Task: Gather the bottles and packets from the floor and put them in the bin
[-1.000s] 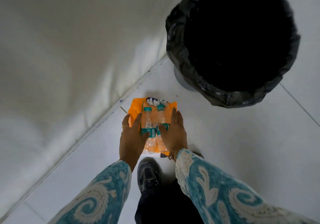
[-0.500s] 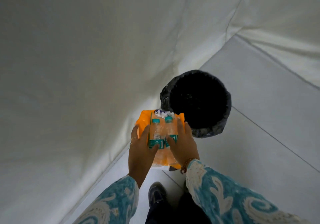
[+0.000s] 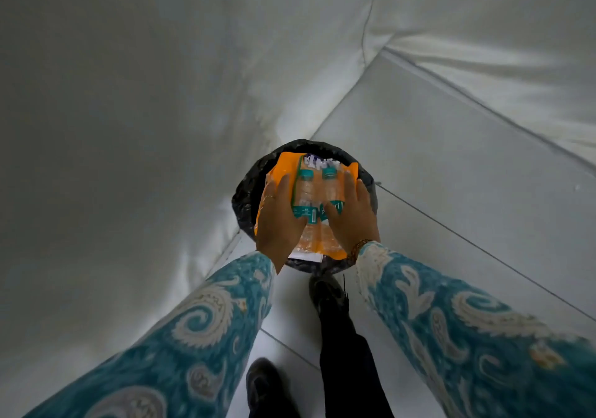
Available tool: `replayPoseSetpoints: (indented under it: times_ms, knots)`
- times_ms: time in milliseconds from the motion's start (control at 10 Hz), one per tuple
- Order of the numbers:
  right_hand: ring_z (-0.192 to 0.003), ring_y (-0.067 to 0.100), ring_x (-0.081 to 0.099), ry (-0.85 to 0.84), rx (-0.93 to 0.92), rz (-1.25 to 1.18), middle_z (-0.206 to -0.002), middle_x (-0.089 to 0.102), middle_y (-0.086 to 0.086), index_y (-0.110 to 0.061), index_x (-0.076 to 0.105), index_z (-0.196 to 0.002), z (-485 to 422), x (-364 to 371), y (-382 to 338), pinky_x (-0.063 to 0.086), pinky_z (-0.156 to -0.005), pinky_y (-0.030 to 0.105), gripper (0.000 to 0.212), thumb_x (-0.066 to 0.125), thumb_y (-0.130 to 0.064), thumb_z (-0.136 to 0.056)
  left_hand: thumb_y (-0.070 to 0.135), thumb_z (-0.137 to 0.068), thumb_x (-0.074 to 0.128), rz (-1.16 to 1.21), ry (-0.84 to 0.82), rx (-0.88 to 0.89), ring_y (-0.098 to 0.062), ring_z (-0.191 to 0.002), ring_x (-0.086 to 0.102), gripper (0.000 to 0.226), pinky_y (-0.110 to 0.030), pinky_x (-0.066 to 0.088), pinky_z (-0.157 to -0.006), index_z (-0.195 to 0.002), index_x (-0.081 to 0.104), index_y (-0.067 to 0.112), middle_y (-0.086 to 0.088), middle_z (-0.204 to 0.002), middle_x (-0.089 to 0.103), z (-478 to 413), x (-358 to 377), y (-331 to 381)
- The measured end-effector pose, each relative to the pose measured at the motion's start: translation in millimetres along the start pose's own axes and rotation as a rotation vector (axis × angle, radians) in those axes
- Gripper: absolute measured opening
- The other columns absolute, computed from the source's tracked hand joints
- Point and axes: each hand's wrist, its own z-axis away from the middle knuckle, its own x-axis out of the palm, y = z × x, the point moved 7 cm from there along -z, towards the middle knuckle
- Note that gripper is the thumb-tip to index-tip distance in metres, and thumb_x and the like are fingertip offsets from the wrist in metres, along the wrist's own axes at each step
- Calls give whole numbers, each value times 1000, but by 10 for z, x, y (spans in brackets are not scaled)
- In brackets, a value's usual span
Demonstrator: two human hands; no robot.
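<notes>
While two clear bottles [image 3: 317, 196] with teal caps lie side by side on orange packets [image 3: 283, 167], the whole bundle sits directly above the black-lined bin [image 3: 246, 198]. Left hand [image 3: 280, 220] and right hand [image 3: 353, 216] clamp it from either side, fingers pressed flat on top. Patterned teal sleeves [image 3: 206, 324] frame a dark shoe [image 3: 325, 291] on the pale tiled floor [image 3: 451, 172].

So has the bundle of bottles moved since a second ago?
Yes. The bottles and orange packet, then on the floor short of the bin, are now held over its opening.
</notes>
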Motion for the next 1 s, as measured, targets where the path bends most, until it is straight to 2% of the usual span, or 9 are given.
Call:
replayPoseSetpoints:
  times_ms: [200, 300, 400, 500, 600, 700, 800, 900, 1000]
  knots:
    - [-123, 30, 48, -137, 53, 0, -156, 17, 6, -25, 14, -147, -632, 462, 490, 44, -93, 36, 66, 51, -24, -92, 13, -79, 70, -28, -42, -21, -28, -132, 37, 73, -34, 40, -97, -140, 31, 13, -11, -147, 34, -539, 507, -311]
    - [-125, 35, 46, -210, 65, 11, -157, 14, 7, -25, 12, -147, -922, 697, 598, 42, -99, 42, 67, 49, -24, -91, 10, -76, 70, -22, -38, -8, -28, -122, 47, 66, -25, 41, -89, -134, 40, 12, -12, -136, 46, -785, 656, -465]
    - [-124, 39, 47, -260, 106, 72, -157, 15, 7, -26, 7, -148, -1071, 821, 677, 43, -100, 46, 69, 47, -28, -91, 12, -77, 68, -26, -76, -41, -31, -122, 47, 68, -35, 44, -97, -137, 35, 15, -12, -137, 45, -876, 749, -580]
    - [-126, 40, 43, -285, 139, 284, -153, 25, 10, -23, 7, -149, -1176, 899, 786, 42, -100, 48, 72, 46, -35, -90, 23, -81, 60, -261, -182, -50, -40, -120, 46, 61, -53, 46, -94, -137, 34, 19, -14, -141, 41, -897, 857, -716]
    - [-129, 40, 38, -305, 93, 376, -149, 31, 14, -22, 16, -147, -1217, 960, 796, 40, -100, 47, 67, 48, -35, -89, 24, -84, 57, -391, -237, -29, -41, -121, 44, 59, -53, 44, -95, -137, 33, 18, -15, -146, 36, -907, 899, -772]
    - [-135, 39, 29, -388, 14, 461, -151, 28, 17, -23, 22, -145, -1192, 1078, 775, 36, -106, 50, 69, 50, -44, -86, 26, -87, 56, -377, -226, -67, -41, -126, 40, 65, -52, 41, -100, -143, 24, 19, -13, -153, 26, -892, 907, -794]
    - [-137, 38, 26, -399, 3, 465, -152, 27, 15, -21, 23, -145, -1175, 1103, 789, 35, -106, 51, 63, 46, -39, -89, 27, -89, 53, -367, -202, -80, -42, -127, 39, 67, -51, 40, -102, -146, 19, 20, -13, -154, 23, -879, 867, -778]
    - [-136, 38, 29, -371, -14, 473, -151, 29, 15, -20, 24, -144, -1122, 1055, 763, 36, -105, 51, 61, 44, -41, -90, 29, -90, 52, -345, -173, -69, -42, -126, 41, 64, -51, 40, -101, -146, 21, 20, -13, -154, 24, -839, 808, -725]
    - [-134, 37, 32, -354, -20, 445, -150, 32, 14, -19, 26, -144, -979, 965, 691, 37, -105, 51, 60, 43, -37, -90, 27, -90, 51, -358, -156, -50, -40, -122, 45, 61, -48, 43, -98, -145, 24, 19, -15, -149, 33, -678, 725, -666]
